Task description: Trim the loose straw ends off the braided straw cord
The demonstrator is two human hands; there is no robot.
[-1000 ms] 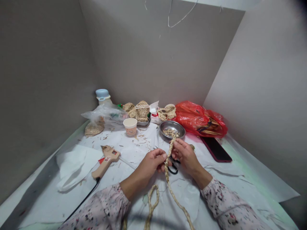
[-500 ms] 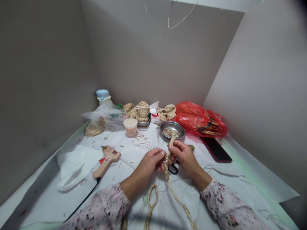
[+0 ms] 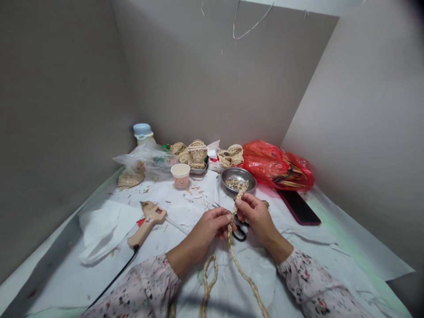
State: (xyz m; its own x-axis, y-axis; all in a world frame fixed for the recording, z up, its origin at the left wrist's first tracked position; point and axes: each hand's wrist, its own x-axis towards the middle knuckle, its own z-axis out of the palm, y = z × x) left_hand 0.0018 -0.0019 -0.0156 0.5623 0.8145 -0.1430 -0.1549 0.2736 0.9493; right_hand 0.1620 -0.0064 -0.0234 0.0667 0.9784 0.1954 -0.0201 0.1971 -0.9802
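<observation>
A braided straw cord (image 3: 234, 258) runs from the front edge up to the metal bowl, its thicker top end tilted to the right over the bowl's near rim. My left hand (image 3: 217, 223) pinches the cord partway up, thumb and fingers closed on it. Just above, my right hand (image 3: 250, 210) grips the thicker braid between thumb and fingers. Black-handled scissors (image 3: 240, 235) lie under the cord, partly hidden by both hands. A looped piece of the straw cord (image 3: 209, 276) rests nearer me, left of the held part.
Left lie a glue gun (image 3: 147, 225) with its cable and a crumpled white sheet (image 3: 102, 229). Behind are a paper cup (image 3: 180, 176), metal bowl (image 3: 225, 185), woven pieces (image 3: 198, 154) and red plastic bag (image 3: 261, 163). A phone (image 3: 300, 207) lies right.
The braid's top end has tipped slightly to the right. My left hand has shifted a little to the right and its thumb is lower along the cord.
</observation>
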